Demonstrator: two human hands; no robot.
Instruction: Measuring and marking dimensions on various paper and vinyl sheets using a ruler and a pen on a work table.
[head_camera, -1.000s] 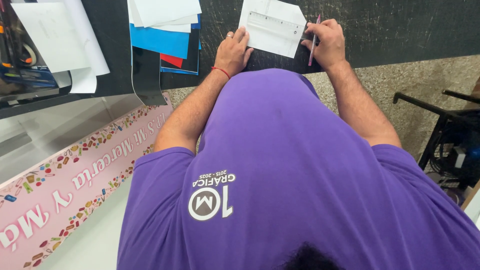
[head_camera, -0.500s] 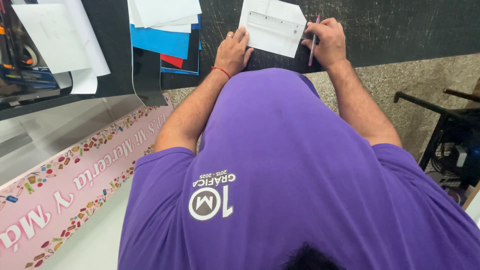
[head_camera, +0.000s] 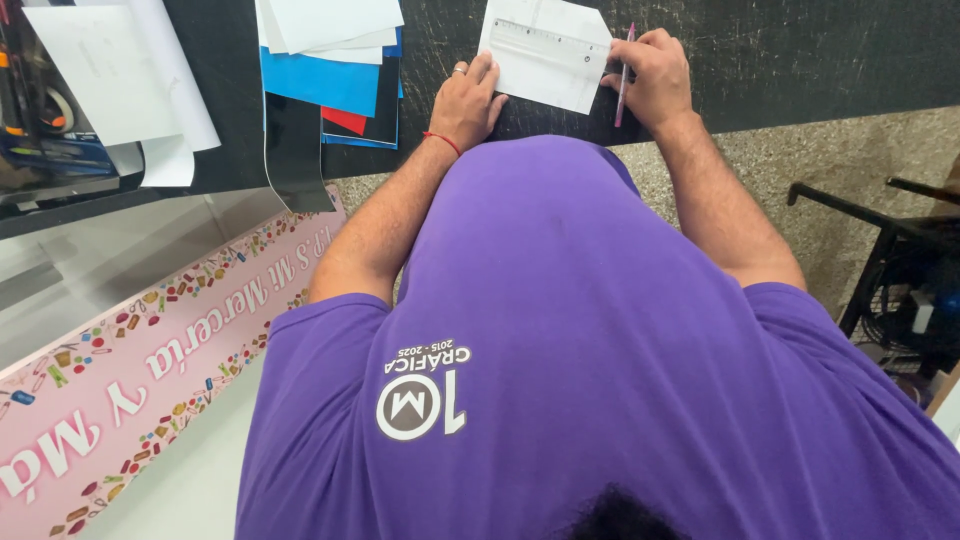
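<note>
At the top centre of the frame our left hand (head_camera: 468, 100) presses flat-fingered on the paper (head_camera: 545, 65) under a clear ruler (head_camera: 550, 45) — our right hand (head_camera: 655, 75) pinches a pen (head_camera: 623, 75), marking step — the next stroke likely needs a steady ruler.

left hand (head_camera: 470, 100): flat, pressing down (fingers spread) | right hand (head_camera: 655, 75): curled in a grip | hands apart

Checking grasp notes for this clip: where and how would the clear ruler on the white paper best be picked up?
Grip the clear ruler at its left end, pinching across its narrow width from the near side. It lies flat along the top of the white paper; the right hand with the pen crowds its right end, while the left hand rests below the left end.
</note>
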